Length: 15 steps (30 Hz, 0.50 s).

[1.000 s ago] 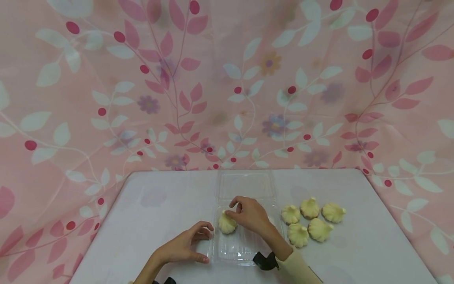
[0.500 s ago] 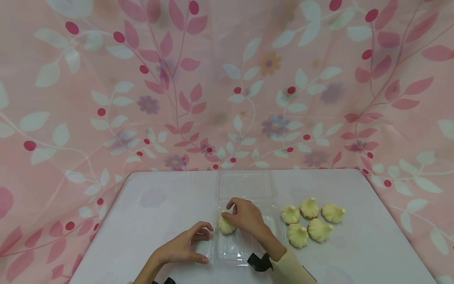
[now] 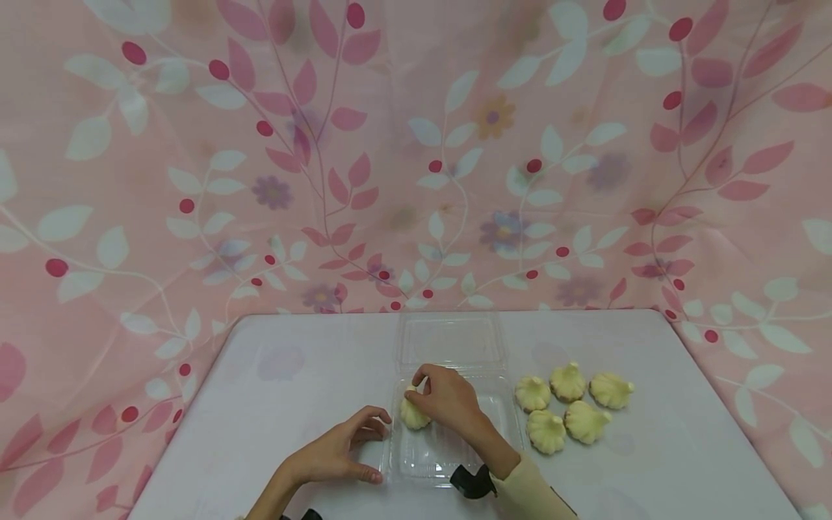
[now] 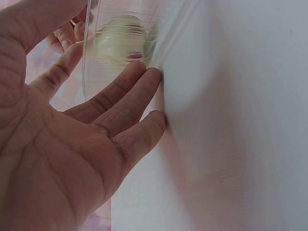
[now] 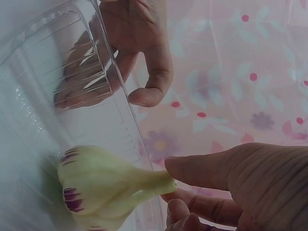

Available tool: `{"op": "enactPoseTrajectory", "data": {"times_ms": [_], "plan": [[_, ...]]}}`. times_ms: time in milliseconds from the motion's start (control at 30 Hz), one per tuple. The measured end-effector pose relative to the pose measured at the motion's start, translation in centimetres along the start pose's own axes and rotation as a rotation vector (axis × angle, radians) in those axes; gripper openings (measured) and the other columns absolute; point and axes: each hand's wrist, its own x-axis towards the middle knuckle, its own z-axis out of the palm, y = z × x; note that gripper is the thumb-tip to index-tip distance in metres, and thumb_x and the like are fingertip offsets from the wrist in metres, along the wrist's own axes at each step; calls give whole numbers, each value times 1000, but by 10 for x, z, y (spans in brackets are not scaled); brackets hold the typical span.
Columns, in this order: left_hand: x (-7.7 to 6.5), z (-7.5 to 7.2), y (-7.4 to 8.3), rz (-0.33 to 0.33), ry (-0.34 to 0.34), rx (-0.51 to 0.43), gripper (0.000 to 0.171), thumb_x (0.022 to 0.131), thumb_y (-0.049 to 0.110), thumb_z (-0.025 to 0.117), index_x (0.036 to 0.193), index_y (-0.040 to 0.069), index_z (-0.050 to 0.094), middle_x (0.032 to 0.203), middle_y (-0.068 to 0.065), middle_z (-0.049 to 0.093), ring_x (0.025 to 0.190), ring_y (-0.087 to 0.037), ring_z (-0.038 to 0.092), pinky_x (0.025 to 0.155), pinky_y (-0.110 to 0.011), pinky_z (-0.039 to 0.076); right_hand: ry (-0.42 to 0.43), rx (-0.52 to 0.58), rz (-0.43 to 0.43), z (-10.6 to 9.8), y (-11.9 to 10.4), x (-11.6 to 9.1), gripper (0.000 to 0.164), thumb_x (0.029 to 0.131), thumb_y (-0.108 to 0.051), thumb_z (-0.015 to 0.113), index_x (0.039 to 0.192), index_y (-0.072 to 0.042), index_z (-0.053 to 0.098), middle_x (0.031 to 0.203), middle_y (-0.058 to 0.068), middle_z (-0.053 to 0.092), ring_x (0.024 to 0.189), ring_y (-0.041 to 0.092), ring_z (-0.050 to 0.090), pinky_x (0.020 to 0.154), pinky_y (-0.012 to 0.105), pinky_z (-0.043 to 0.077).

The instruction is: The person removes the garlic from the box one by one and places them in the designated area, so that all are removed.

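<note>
A pale yellow-green garlic bulb [image 5: 98, 185] with purple streaks at its base stands inside the left part of the clear plastic container [image 3: 429, 469]. My right hand [image 3: 448, 396] pinches its stem between thumb and fingers, as the right wrist view shows. Along the container's left wall lies my left hand [image 3: 338, 451], its fingers spread and loosely bent. In the left wrist view that hand's fingertips [image 4: 155, 74] are at the wall's lower edge, and the bulb shows through the plastic. The left hand holds nothing.
Several more garlic bulbs [image 3: 587, 422] sit on the white table [image 3: 292, 390] to the right of the container. Its clear lid [image 3: 451, 341] lies folded back behind it. A pink floral curtain [image 3: 390, 180] hangs behind the table.
My right hand has shifted slightly left over the garlic bulb, its fingers staying at the stem. The left hand and the other bulbs have not moved.
</note>
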Motion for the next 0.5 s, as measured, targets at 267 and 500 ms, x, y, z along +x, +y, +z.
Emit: {"op": "enactPoseTrajectory", "data": {"times_ms": [267, 500], "plan": [[0, 0, 0, 13, 1, -5, 82, 76, 20, 87, 141, 11, 37, 127, -9, 54, 125, -24, 52, 109, -32, 40, 0, -8, -5, -1, -1, 0, 13, 84, -30, 74, 87, -18, 68, 64, -8, 50, 60, 10, 46, 51, 27, 37], [0, 0, 1, 5, 1, -10, 81, 77, 20, 86, 141, 11, 38, 126, -10, 54, 125, -26, 51, 109, -33, 40, -3, -9, 6, -4, 0, -1, 13, 84, -29, 73, 85, -19, 66, 65, -8, 50, 61, 11, 47, 52, 28, 38]]}}
